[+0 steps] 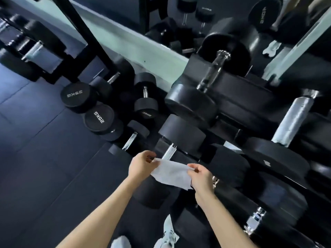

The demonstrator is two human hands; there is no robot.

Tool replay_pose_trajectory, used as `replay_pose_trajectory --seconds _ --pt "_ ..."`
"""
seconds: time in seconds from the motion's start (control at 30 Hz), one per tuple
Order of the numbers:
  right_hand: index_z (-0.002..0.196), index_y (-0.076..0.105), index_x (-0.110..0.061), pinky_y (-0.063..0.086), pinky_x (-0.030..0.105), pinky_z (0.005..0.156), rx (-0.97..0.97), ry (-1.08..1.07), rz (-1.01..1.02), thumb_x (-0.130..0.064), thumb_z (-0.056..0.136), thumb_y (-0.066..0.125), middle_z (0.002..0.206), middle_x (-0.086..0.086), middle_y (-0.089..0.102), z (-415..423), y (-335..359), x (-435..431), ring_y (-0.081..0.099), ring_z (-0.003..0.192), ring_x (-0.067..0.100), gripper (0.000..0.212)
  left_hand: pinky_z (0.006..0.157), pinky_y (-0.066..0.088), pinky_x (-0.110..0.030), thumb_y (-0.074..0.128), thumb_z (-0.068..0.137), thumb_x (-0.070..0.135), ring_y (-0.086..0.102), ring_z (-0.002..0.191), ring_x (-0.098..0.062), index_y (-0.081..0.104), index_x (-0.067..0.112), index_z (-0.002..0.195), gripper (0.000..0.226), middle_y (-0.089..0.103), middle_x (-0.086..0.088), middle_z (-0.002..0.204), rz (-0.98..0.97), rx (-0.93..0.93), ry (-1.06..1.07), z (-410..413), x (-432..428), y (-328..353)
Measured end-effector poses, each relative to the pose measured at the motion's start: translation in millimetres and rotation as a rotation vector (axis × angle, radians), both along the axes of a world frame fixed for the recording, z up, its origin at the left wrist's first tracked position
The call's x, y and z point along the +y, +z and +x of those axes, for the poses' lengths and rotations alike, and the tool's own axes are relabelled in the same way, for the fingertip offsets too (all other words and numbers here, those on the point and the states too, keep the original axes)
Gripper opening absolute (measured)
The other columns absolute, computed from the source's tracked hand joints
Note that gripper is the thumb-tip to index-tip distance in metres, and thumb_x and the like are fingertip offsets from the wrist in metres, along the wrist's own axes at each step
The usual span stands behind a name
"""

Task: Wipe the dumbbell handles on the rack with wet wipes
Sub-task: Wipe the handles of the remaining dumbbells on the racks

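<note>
A white wet wipe [172, 173] is stretched flat between both hands in the lower middle of the head view. My left hand [142, 162] pinches its upper left corner and my right hand [201, 178] pinches its right edge. Just above the wipe a chrome dumbbell handle [169, 152] on the black rack shows between two black heads, apart from the wipe. More chrome handles sit higher on the rack: one [213, 69] at the top and a thick one [293, 119] at the right. Another handle [255, 220] shows at the lower right.
Black dumbbells marked 35KG [77, 94] and 25KG [99, 118] lie on the dark rubber floor [35, 140] to the left. A black frame post [84, 31] slants across the upper left. A mirror wall rises behind the rack. My white shoes [168, 231] stand below.
</note>
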State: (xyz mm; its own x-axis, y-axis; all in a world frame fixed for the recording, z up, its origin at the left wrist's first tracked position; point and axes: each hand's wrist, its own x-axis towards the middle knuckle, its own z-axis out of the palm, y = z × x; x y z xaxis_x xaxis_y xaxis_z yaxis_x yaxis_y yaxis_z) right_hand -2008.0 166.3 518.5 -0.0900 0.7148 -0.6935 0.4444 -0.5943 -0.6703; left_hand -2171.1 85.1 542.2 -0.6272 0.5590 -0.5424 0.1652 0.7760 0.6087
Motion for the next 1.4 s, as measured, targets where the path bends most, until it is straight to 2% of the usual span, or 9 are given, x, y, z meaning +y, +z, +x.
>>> replay_pose_trajectory --seconds 0.13,0.23,0.33,0.5,0.6,0.77,0.9,1.1,1.4 --pt "0.096 0.069 -0.011 0.043 0.022 0.053 -0.097 -0.097 -0.004 0.003 0.083 0.049 0.082 0.002 0.063 -26 -49 9 0.052 0.063 0.013 0.028 0.069 0.039 -0.024 0.064 0.082 0.018 0.06 0.088 -0.018 0.07 0.015 0.097 0.016 0.064 0.002 0.088 -0.05 0.029 -0.089 -26 27 -48" --pt "0.136 0.047 -0.015 0.046 0.032 0.09 -0.194 0.029 0.027 -0.012 0.087 0.057 0.126 0.006 0.057 -45 -77 6 0.058 0.107 0.022 0.049 0.074 0.042 -0.025 0.064 0.082 0.017 0.063 0.095 -0.024 0.071 0.01 0.098 0.018 0.07 -0.008 0.096 -0.086 -0.009 -0.151 -38 42 -83" --pt "0.148 0.023 -0.017 0.034 0.032 0.103 -0.265 0.165 0.065 -0.026 0.09 0.06 0.15 0.006 0.034 -69 -98 -8 0.04 0.134 0.025 0.069 0.078 0.046 -0.025 0.065 0.083 0.016 0.065 0.093 -0.026 0.071 0.009 0.098 0.018 0.071 -0.009 0.097 -0.094 -0.079 -0.196 -49 53 -116" --pt "0.13 0.05 -0.002 0.043 0.03 0.086 -0.314 0.032 0.01 -0.034 0.093 0.055 0.111 0.011 0.061 -103 -139 -21 0.058 0.103 0.024 0.049 0.073 0.056 -0.036 0.066 0.082 0.017 0.067 0.075 -0.026 0.068 0.009 0.093 0.014 0.07 -0.01 0.085 -0.069 -0.167 -0.197 -68 62 -160" --pt "0.109 0.061 -0.007 0.043 0.031 0.072 -0.231 -0.131 0.033 -0.043 0.089 0.056 0.086 -0.003 0.054 -119 -156 -23 0.05 0.078 0.013 0.041 0.06 0.053 -0.033 0.069 0.077 0.021 0.064 0.063 -0.025 0.067 0.009 0.08 0.013 0.07 -0.008 0.076 -0.073 -0.108 -0.172 -77 59 -167" --pt "0.063 0.045 -0.021 0.042 0.034 0.06 -0.259 -0.28 0.161 -0.028 0.087 0.061 0.059 -0.009 0.047 -126 -167 -19 0.046 0.059 0.014 0.03 0.055 0.053 -0.02 0.066 0.079 0.016 0.066 0.058 -0.015 0.068 0.01 0.076 0.008 0.068 -0.001 0.066 0.051 -0.21 -0.147 -76 45 -153" --pt "0.067 0.055 -0.014 0.048 0.03 0.059 -0.167 -0.327 0.164 -0.024 0.087 0.063 0.063 -0.005 0.058 -123 -171 -18 0.053 0.06 0.011 0.024 0.061 0.054 -0.022 0.064 0.083 0.013 0.068 0.059 -0.01 0.07 0.019 0.072 0.014 0.069 0.006 0.07 0.095 -0.313 -0.233 -67 39 -159" --pt "0.088 0.068 -0.005 0.046 0.012 0.065 -0.005 -0.321 0.236 -0.02 0.088 0.065 0.08 -0.001 0.068 -113 -176 1 0.059 0.071 0.004 0.016 0.09 0.053 -0.039 0.068 0.083 0.014 0.069 0.089 -0.017 0.072 0.015 0.104 0.022 0.073 -0.002 0.095 0.106 -0.403 -0.189 -60 39 -180" --pt "0.053 0.043 0.002 0.029 0.023 0.05 -0.113 -0.155 0.193 -0.019 0.084 0.069 0.055 -0.002 0.036 -90 -179 -28 0.034 0.055 0.008 0.046 0.063 0.038 -0.019 0.055 0.09 0.022 0.059 0.081 -0.005 0.067 0.024 0.092 0.013 0.066 0.012 0.085 0.056 0.035 -0.104 -64 -15 -171"
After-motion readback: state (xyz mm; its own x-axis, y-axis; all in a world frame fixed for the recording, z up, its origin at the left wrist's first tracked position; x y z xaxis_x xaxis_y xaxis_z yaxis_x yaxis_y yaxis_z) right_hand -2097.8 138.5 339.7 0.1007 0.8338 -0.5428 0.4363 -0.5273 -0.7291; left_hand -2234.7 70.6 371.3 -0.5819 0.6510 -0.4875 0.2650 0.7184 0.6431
